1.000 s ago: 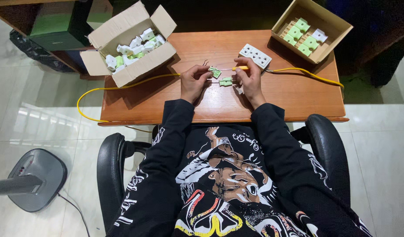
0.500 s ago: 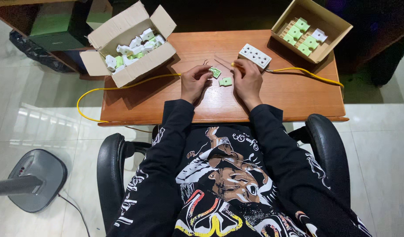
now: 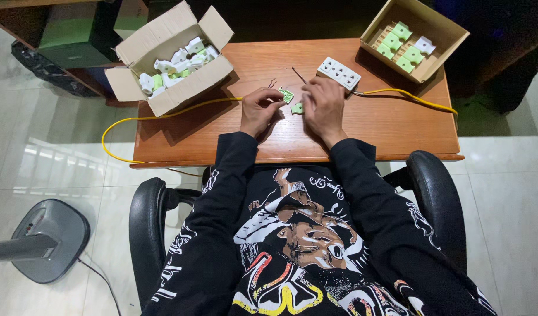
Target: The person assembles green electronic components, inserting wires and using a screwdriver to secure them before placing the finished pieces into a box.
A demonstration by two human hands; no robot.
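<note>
My left hand (image 3: 258,110) pinches a small green and white plug part (image 3: 287,95) just above the wooden desk (image 3: 397,126). A second small green part (image 3: 296,108) lies on the desk between my hands. My right hand (image 3: 324,104) is curled with its fingers closed, touching that second part. A thin dark rod-like tool (image 3: 298,75) sticks out from its fingertips towards the far edge. A white multi-socket strip (image 3: 339,72) lies right behind my right hand, with a yellow cable (image 3: 409,96) running off to the right.
An open cardboard box (image 3: 181,82) of white and green parts stands at the desk's far left. A smaller box (image 3: 441,50) with several green parts sits at the far right. More yellow cable (image 3: 163,112) loops off the left edge. I sit in a black chair (image 3: 435,187); a fan base (image 3: 49,240) stands on the floor.
My right hand has shifted slightly left and closer to my left hand, and the thin tool now shows beyond its fingers. My left hand still holds the green part.
</note>
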